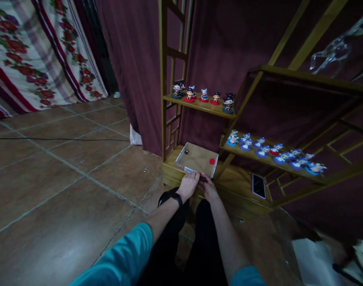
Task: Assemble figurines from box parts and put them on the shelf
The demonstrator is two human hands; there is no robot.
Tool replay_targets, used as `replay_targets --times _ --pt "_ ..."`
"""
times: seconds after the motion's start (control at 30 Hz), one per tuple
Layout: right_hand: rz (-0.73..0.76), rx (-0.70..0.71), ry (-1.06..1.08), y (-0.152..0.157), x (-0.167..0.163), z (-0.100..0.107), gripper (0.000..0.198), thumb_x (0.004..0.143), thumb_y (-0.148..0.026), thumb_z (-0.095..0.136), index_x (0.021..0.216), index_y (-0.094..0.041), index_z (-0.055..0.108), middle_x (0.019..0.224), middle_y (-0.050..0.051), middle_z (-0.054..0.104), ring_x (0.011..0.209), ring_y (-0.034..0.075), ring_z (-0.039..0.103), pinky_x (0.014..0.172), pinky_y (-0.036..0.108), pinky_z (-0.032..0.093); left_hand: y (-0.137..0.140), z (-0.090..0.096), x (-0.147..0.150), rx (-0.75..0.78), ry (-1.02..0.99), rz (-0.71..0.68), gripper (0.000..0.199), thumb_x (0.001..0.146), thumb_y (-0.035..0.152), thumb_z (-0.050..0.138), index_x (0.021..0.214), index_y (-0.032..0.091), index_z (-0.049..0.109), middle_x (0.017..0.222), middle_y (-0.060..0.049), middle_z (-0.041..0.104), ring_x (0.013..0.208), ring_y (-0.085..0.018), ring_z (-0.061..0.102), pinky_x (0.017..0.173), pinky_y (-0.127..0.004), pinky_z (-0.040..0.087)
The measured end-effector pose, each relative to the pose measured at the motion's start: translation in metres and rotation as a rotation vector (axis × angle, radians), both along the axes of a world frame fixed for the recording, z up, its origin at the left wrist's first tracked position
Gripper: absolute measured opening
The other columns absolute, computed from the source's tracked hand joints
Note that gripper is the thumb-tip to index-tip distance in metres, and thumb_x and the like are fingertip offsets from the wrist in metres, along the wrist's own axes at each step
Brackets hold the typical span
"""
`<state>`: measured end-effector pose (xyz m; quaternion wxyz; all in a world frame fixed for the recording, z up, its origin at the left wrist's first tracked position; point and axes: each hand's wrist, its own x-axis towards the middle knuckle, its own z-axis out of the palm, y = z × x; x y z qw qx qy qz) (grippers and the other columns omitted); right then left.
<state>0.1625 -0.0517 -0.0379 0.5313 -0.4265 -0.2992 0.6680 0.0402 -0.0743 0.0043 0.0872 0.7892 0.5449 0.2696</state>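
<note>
My two hands meet at the front edge of a shallow white-edged box [187,169] with a brown inside. Between my fingertips is a small red-and-black figurine [202,178], partly covered by the fingers. My left hand [190,184], with a black band on its wrist, closes on it from the left. From the other side, my right hand [209,189] grips it with bent fingers. Inside the box lie a red round base [212,161] at the right and a small dark piece [186,151] at the far left.
The box rests on a wooden display stand [172,159]. Several figurines stand on its upper shelf [199,105], and blue-and-white ones line the right shelf [250,153]. A phone [258,186] lies at the lower right. A clear horse-like ornament [333,51] is above.
</note>
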Motion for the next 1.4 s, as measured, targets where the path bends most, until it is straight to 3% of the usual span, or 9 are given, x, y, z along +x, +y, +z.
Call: replay_targets --times 0.23,0.67,0.87,1.0,1.13,1.27,1.4 --pt "-0.024 0.022 -0.051 0.002 -0.001 -0.003 0.044 0.052 -0.008 0.064 0.092 -0.027 0.061 0.093 -0.002 0.065 0.081 0.016 0.061 0.069 0.029 0.051 0.002 -0.005 0.001 -0.017 -0.077 -0.004 0.029 0.083 0.013 0.037 0.110 0.013 0.046 0.099 -0.016 0.053 0.097 -0.024 0.050 0.086 -0.035 0.031" --pt "-0.058 0.050 -0.128 -0.003 -0.003 -0.001 0.044 0.051 -0.010 0.063 0.091 -0.027 0.061 0.099 -0.002 0.065 0.084 0.017 0.060 0.065 0.028 0.051 -0.002 -0.009 0.000 0.017 -0.043 -0.017 0.034 0.083 0.011 0.035 0.116 0.012 0.044 0.103 -0.018 0.053 0.100 -0.024 0.049 0.085 -0.035 0.031" --pt "-0.085 0.060 -0.128 -0.001 -0.006 -0.003 0.044 0.049 -0.010 0.065 0.089 -0.027 0.061 0.093 -0.003 0.065 0.080 0.016 0.060 0.067 0.028 0.050 0.000 -0.012 -0.002 0.010 -0.065 -0.026 0.034 0.083 0.012 0.034 0.116 0.012 0.044 0.102 -0.019 0.053 0.100 -0.027 0.049 0.086 -0.038 0.031" --pt "-0.033 0.071 -0.131 -0.003 -0.007 -0.001 0.040 0.052 -0.018 0.069 0.091 -0.024 0.061 0.092 -0.001 0.066 0.081 0.016 0.060 0.069 0.029 0.050 0.004 -0.015 -0.007 -0.107 -0.217 -0.008 0.029 0.080 0.013 0.043 0.108 0.015 0.047 0.100 -0.016 0.053 0.097 -0.025 0.051 0.085 -0.036 0.033" --pt "0.037 0.083 -0.092 -0.005 -0.007 0.003 0.029 0.056 -0.025 0.069 0.085 -0.020 0.063 0.086 0.001 0.067 0.077 0.016 0.061 0.069 0.028 0.049 0.013 -0.021 -0.012 -0.220 -0.466 0.007 0.029 0.068 0.011 0.058 0.096 0.018 0.054 0.093 -0.009 0.057 0.088 -0.022 0.054 0.080 -0.030 0.037" --pt "0.071 0.065 -0.026 -0.006 -0.007 0.008 0.027 0.059 -0.027 0.068 0.084 -0.018 0.064 0.087 0.003 0.068 0.077 0.017 0.061 0.070 0.029 0.049 0.022 -0.025 -0.017 -0.282 -0.660 -0.056 0.022 0.061 0.010 0.062 0.082 0.018 0.060 0.078 -0.005 0.061 0.076 -0.020 0.055 0.076 -0.028 0.039" --pt "0.080 0.028 0.023 -0.004 -0.006 0.009 0.031 0.059 -0.025 0.069 0.089 -0.020 0.063 0.084 0.002 0.068 0.071 0.014 0.062 0.066 0.027 0.049 0.028 -0.028 -0.019 -0.397 -0.808 -0.111 0.022 0.061 0.016 0.063 0.083 0.017 0.063 0.076 -0.002 0.063 0.075 -0.018 0.055 0.074 -0.027 0.041"
